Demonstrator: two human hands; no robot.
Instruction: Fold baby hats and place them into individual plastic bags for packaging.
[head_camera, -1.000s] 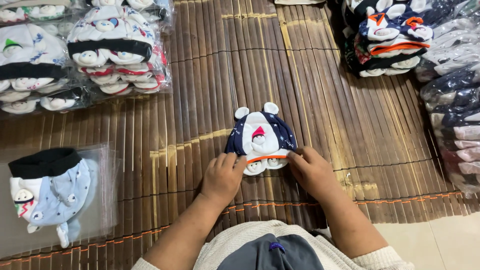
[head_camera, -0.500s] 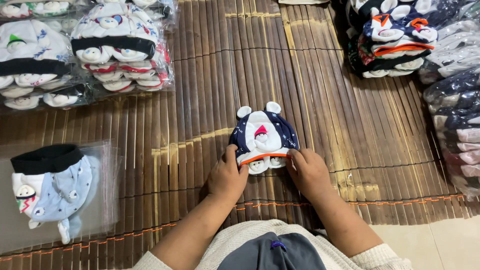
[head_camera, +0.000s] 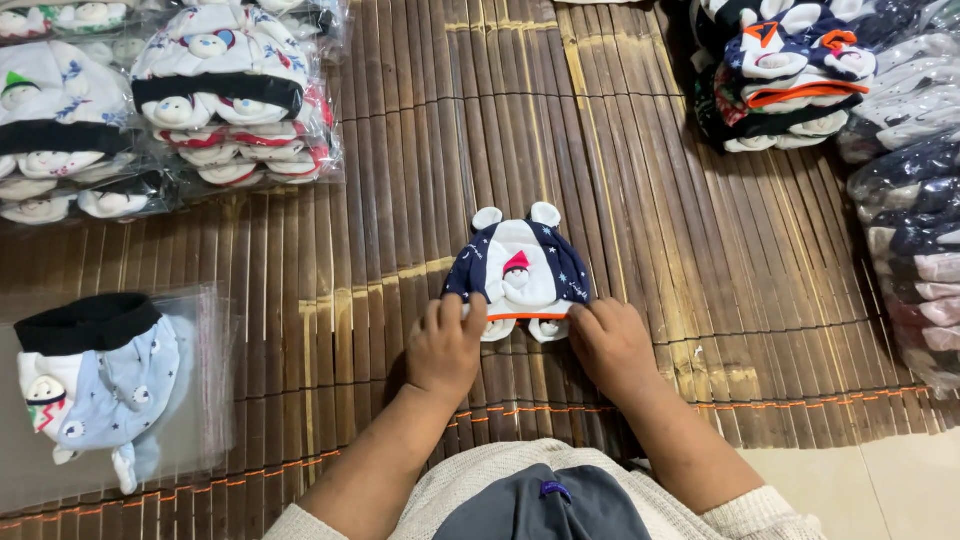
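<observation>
A small navy and white baby cap (head_camera: 520, 265) with two round white ears and an orange brim lies flat on a brown bamboo mat (head_camera: 640, 200). My left hand (head_camera: 443, 345) rests on the cap's lower left corner, fingers bent over the brim. At the lower right corner, my right hand (head_camera: 608, 342) presses its fingertips on the brim. Both hands hold the cap down against the mat.
A light blue cap with a black brim (head_camera: 95, 375) lies on a clear plastic bag at the left. Bagged stacks of white caps (head_camera: 215, 95) fill the upper left. Loose navy caps (head_camera: 785, 70) and bagged ones (head_camera: 910, 220) crowd the right. Pale floor (head_camera: 870, 490) shows at the bottom right.
Both hands and the cap stay in nearly the same place; the fingers have shifted slightly along the brim.
</observation>
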